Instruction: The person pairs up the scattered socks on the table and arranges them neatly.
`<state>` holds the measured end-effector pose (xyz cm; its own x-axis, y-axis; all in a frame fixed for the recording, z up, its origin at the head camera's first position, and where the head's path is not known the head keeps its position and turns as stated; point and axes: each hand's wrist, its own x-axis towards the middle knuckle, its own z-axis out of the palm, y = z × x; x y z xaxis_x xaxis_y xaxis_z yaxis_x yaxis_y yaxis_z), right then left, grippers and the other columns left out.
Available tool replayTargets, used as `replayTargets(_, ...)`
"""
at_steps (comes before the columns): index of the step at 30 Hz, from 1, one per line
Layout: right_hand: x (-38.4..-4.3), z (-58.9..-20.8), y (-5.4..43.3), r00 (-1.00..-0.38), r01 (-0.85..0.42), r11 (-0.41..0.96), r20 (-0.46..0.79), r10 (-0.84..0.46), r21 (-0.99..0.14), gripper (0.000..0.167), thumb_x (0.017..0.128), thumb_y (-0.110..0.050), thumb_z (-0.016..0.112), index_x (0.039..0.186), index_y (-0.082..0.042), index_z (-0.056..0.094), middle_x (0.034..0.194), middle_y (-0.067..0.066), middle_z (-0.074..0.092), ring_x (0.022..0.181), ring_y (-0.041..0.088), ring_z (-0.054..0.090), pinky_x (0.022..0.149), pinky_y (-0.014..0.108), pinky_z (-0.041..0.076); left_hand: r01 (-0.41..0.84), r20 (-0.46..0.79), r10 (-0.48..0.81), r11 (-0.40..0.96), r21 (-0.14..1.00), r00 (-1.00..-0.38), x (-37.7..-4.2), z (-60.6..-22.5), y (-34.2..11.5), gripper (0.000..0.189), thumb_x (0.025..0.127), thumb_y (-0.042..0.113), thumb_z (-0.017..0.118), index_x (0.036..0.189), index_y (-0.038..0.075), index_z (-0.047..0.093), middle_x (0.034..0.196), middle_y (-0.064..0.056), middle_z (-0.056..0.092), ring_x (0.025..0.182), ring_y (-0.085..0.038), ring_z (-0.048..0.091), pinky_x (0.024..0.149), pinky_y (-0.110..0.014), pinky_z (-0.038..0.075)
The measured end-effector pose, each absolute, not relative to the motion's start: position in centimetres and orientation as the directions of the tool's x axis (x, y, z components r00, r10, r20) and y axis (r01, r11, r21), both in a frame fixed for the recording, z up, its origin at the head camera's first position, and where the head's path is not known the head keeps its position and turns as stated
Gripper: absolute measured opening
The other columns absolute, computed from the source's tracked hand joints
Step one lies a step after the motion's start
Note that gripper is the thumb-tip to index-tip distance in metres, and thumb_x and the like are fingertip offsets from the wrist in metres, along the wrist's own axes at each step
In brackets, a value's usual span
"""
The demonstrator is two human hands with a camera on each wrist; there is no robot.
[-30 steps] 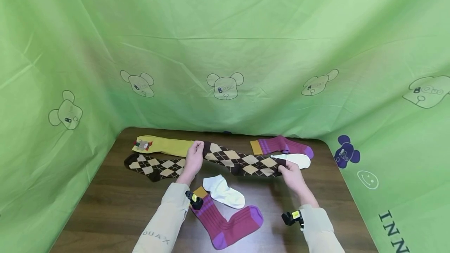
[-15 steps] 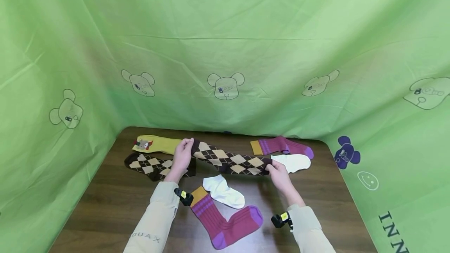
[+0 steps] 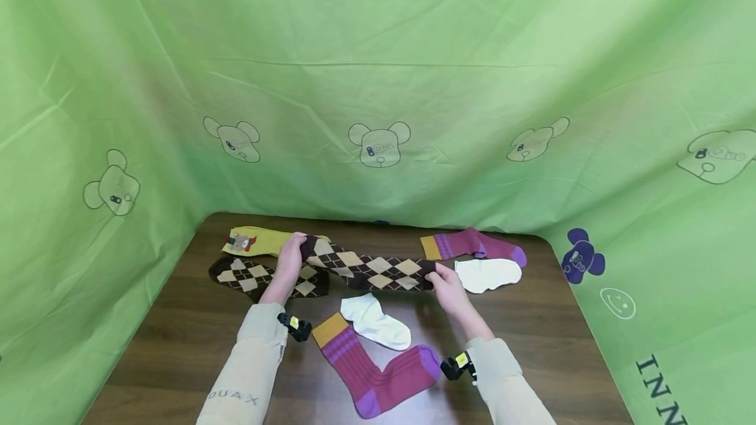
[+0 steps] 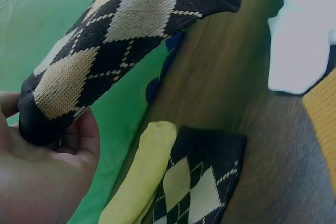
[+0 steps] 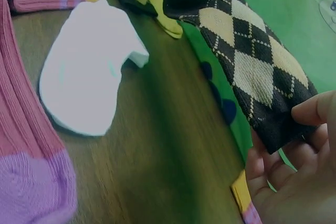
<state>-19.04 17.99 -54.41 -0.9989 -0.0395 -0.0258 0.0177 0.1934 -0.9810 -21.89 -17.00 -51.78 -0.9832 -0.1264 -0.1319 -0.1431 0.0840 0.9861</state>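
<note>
A brown and tan argyle sock (image 3: 378,272) is stretched between both hands above the table. At its dark toe end, my left hand (image 3: 289,260) grips it, as the left wrist view also shows. My right hand (image 3: 447,288) pinches the dark cuff between thumb and fingers. The sock's heel bulges downward between the hands. Below and left lies a matching argyle sock (image 3: 254,279) on the table, partly covered by the left hand and wrist. Behind it, a yellow sock (image 3: 266,241) with an animal face is partly hidden by the left hand.
On the brown wooden table (image 3: 543,333), a white sock (image 3: 375,323) and a purple-red sock (image 3: 378,372) lie in front. Another purple-red sock (image 3: 466,243) and a second white sock (image 3: 489,275) lie at the back right. Green cloth (image 3: 378,97) surrounds the table's back and sides.
Both hands have moved left with the argyle sock stretched between them. The white sock at the right is now more fully exposed. The socks on the table stay in place.
</note>
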Motion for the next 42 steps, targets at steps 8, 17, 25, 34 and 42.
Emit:
replayTargets(8,-19.4,-54.3,16.6,-0.996,0.011,0.167,-0.026,-0.087,-0.986,0.033,0.095,0.006,0.048,0.124,0.013,0.063,0.108,0.023,0.071,0.082,0.014,0.066,0.074,0.026,0.054,-0.174,-0.176,-0.046,-0.044,0.984,-0.983,-21.4,-51.2,-18.5,0.028,0.097,0.011,0.028,0.119,0.002,0.044,0.115,-0.012,0.041,0.094,-0.026,0.039,0.087,-0.047,0.032)
replayTargets(17,-20.1,-53.9,15.0,-0.992,0.007,0.174,-0.029,-0.121,-0.985,0.031,0.096,0.007,0.047,0.122,0.013,0.064,0.106,0.022,0.071,0.085,0.02,0.068,0.08,0.039,0.058,-0.137,-0.131,-0.15,0.031,0.99,-0.98,-21.2,-51.2,-19.8,0.018,0.096,0.004,0.03,0.102,0.003,0.047,0.098,-0.009,0.042,0.084,-0.024,0.039,0.081,-0.039,0.034)
replayTargets(25,-20.6,-53.6,13.4,-0.989,-0.001,0.121,-0.018,-0.148,-0.993,0.03,0.096,0.009,0.046,0.12,0.018,0.061,0.107,0.028,0.07,0.09,0.031,0.069,0.083,0.048,0.056,-0.164,-0.144,-0.167,0.111,0.98,-0.975,-21.0,-50.6,-21.2,0.01,0.099,0.01,0.03,0.093,0.006,0.036,0.093,-0.01,0.033,0.08,-0.026,0.034,0.077,-0.035,0.03)
replayTargets(34,-20.6,-53.5,11.9,-0.991,-0.005,0.148,-0.014,-0.134,-0.989,0.027,0.096,0.008,0.051,0.119,0.012,0.065,0.108,0.025,0.071,0.089,0.026,0.07,0.085,0.053,0.055,-0.143,-0.14,-0.198,-0.003,0.99,-0.97,-20.6,-50.0,-23.0,0.028,0.104,0.01,0.03,0.114,-0.003,0.052,0.115,-0.009,0.044,0.092,-0.017,0.043,0.085,-0.033,0.04)
replayTargets(42,-21.2,-53.2,10.6,-0.992,-0.001,0.149,-0.018,-0.123,-0.989,0.016,0.097,0.007,0.056,0.11,0.01,0.066,0.105,0.023,0.072,0.084,0.019,0.067,0.081,0.049,0.056,-0.106,-0.103,-0.259,-0.005,0.994,-0.96,-20.7,-49.9,-24.3,0.04,0.106,0.012,0.037,0.137,-0.009,0.049,0.139,-0.021,0.046,0.095,-0.008,0.055,0.079,-0.02,0.049)
